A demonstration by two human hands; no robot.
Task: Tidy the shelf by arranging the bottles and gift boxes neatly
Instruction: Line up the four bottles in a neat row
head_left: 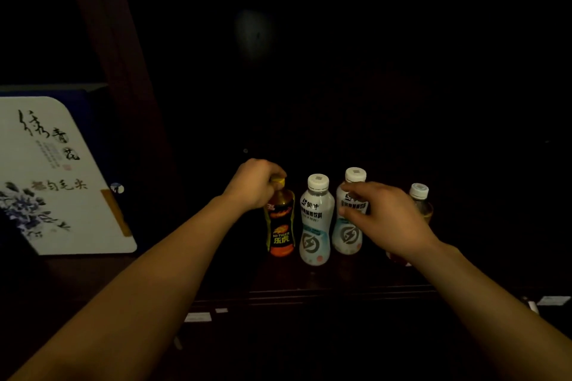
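Several bottles stand in a row on the dark wooden shelf (309, 288). My left hand (255, 184) is closed around the neck and yellow cap of the orange-and-black energy drink bottle (280, 226) at the row's left end. A white bottle (315, 223) stands beside it. My right hand (382, 216) reaches over a second white bottle (349, 232), fingers spread and touching its upper label. A clear bottle with a white cap (420, 195) stands at the right, mostly hidden behind my right hand. A white gift box with blue flowers and calligraphy (55, 179) leans at the left.
A dark wooden upright (123, 86) separates the gift box's compartment from the bottles' compartment. The back of the shelf is in deep shadow. Small white labels (198, 316) are stuck on the shelf's front edge, with another label (554, 300) at the right.
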